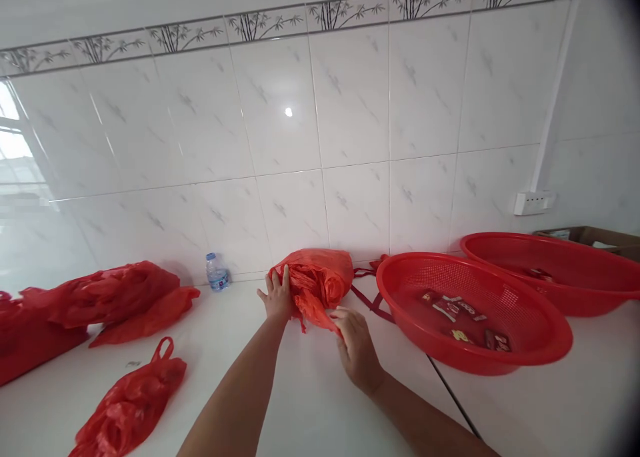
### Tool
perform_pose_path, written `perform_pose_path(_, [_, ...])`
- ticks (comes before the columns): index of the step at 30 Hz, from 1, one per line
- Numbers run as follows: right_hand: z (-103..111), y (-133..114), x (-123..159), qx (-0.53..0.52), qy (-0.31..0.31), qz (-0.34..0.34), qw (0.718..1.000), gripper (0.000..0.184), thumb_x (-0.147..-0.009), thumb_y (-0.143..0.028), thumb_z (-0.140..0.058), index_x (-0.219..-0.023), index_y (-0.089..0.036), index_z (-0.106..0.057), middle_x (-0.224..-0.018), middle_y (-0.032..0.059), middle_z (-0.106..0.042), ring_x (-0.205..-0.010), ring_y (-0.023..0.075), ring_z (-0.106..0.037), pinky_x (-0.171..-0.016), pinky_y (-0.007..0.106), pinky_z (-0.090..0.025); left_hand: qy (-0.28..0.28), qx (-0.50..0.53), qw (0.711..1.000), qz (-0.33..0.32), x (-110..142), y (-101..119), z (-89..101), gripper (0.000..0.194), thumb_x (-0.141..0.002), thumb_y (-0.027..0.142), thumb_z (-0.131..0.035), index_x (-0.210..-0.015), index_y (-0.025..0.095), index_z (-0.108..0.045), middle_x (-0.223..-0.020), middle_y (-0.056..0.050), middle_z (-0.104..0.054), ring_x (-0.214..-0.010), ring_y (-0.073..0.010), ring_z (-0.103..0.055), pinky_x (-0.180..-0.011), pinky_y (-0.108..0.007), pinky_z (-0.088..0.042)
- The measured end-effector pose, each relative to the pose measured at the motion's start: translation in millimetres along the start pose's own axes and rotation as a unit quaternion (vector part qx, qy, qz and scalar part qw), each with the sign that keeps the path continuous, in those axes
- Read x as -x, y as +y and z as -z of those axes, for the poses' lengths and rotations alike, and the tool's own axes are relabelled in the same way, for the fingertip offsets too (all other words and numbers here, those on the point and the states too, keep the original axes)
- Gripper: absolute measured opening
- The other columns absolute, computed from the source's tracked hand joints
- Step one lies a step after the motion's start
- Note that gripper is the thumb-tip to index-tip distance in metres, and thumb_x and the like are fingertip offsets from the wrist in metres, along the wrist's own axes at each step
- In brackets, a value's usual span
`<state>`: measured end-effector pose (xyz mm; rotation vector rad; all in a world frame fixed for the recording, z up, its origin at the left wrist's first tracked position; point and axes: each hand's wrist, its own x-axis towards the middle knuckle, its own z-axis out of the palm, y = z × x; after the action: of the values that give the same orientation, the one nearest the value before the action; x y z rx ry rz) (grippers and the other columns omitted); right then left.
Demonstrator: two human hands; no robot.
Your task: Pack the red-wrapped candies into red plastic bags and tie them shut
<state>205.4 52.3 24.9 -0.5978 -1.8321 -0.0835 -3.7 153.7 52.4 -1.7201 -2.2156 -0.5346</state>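
A bulging red plastic bag [323, 264] lies against the tiled wall, its crumpled mouth turned toward me. My left hand [277, 296] rests on the bag's left side with the fingers spread. At the lower right, my right hand [357, 347] is closed around a gathered, pulled-out end of the same bag. What is inside the bag is hidden. A red strap [374, 304] lies on the table between the bag and a red plastic basket [543, 340], which holds several small wrapped packets [457, 308].
Behind that basket stands a second red basket [590, 297], with a cardboard box [590, 234] at the far right. Near the wall is a small water bottle [218, 275]. More red bags [120, 294] lie at left, and another red bag [127, 407] sits closer on the white table [305, 410].
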Motion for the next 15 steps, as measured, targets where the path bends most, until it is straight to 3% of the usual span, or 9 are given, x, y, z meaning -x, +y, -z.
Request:
perform_pose_path(3, [20.7, -3.2, 2.3, -0.028, 0.027, -0.068, 0.997, 0.024, -0.089, -0.014, -0.036, -0.105, -0.021, -0.052, -0.106, 0.0092, -0.056, -0.104, 0.0226, -0.051, -0.09, 0.044, -0.042, 0.0, -0.007, 1.0, -0.018, -2.1, -6.2, 3.3, 0.106, -0.068, 0.037, -0.067, -0.147, 0.026, 0.003, -0.154, -0.018, -0.009, -0.14, -0.0388, -0.002, -0.101, -0.067, -0.016])
perform_pose_path(7, [55.3, -22.0, 7.0, -0.086, 0.07, -0.206, 0.972, 0.02, -0.094, -0.027, -0.035, -0.106, -0.022, -0.051, -0.1, 0.0068, -0.055, -0.084, 0.0172, -0.054, -0.075, 0.034, -0.046, -0.003, -0.022, 0.999, -0.032, -7.5, -6.3, 10.1, 0.114, -0.062, 0.036, -0.071, -0.147, 0.026, 0.003, -0.153, -0.018, -0.009, -0.14, -0.0395, -0.002, -0.1, -0.067, -0.017])
perform_pose_path(12, [92.4, -45.9, 2.4, -0.154, 0.126, -0.357, 0.913, 0.029, -0.094, -0.043, -0.037, -0.082, -0.021, -0.051, -0.075, -0.0008, -0.051, -0.069, 0.0126, -0.05, -0.069, 0.027, -0.045, 0.023, -0.002, 0.998, -0.053, -7.3, -5.2, 18.5, 0.11, -0.063, 0.03, -0.071, -0.147, 0.025, -0.001, -0.154, -0.016, -0.011, -0.139, -0.0406, -0.001, -0.101, -0.068, -0.012])
perform_pose_path(15, [99.9, -48.1, -4.9, -0.201, 0.173, -0.442, 0.857, 0.036, -0.088, -0.053, -0.044, -0.076, -0.02, -0.053, -0.074, -0.0005, -0.055, -0.068, 0.0131, -0.053, -0.06, 0.024, -0.046, 0.036, 0.01, 0.996, -0.079, -3.4, -9.6, 27.0, 0.106, -0.061, 0.026, -0.073, -0.147, 0.021, -0.011, -0.152, -0.018, -0.017, -0.138, -0.0438, -0.004, -0.099, -0.071, -0.011])
